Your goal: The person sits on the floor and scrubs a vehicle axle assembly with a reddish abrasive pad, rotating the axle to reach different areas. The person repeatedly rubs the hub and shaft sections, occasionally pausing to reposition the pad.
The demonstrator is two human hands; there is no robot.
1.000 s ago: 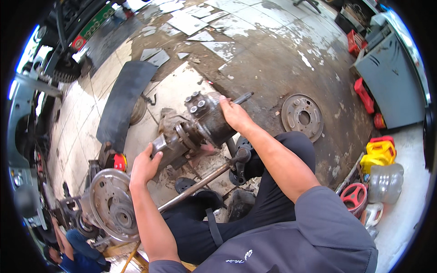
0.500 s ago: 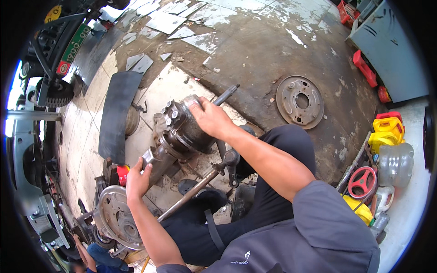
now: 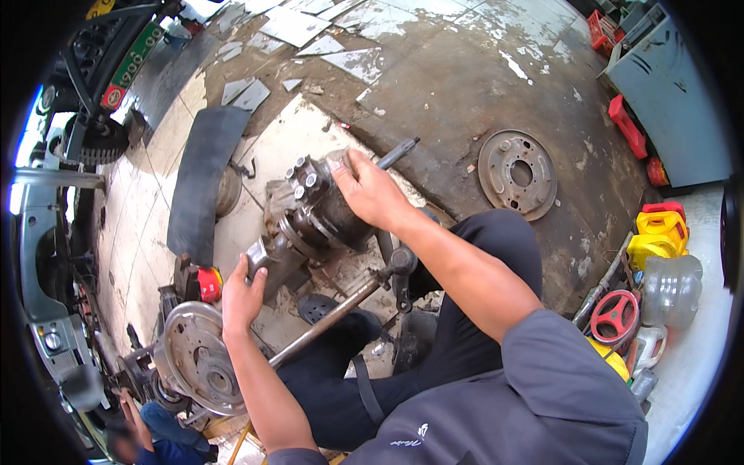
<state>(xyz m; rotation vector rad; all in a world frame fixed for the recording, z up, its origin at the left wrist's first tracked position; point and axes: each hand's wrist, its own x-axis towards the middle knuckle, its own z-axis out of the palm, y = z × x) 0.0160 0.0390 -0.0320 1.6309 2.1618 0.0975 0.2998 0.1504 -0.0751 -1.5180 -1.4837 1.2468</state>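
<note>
A dirty metal axle housing [image 3: 329, 221] lies aslant in front of me, with several bright bolt heads on its bulging middle and a shaft [image 3: 400, 153] sticking out at its far right end. My right hand [image 3: 372, 194] grips the far end of the bulge, thumb on top. Lower left, my left hand [image 3: 245, 296] clasps a squared metal block on the axle tube between thumb and fingers. A long steel rod [image 3: 325, 324] runs beneath, toward a round backing plate [image 3: 203, 360] beside my left forearm. The undersides of both grips are hidden.
Another round backing plate [image 3: 518, 174] lies on the floor to the right. A black curved panel [image 3: 203, 186] stands at the left, near a red can [image 3: 209, 284]. Yellow jugs [image 3: 659, 236] line the right wall. Another person [image 3: 167, 438] crouches at lower left, by a vehicle.
The whole view has shifted slightly, and the housing appears a little higher and further right. Both hands keep their hold on it.
</note>
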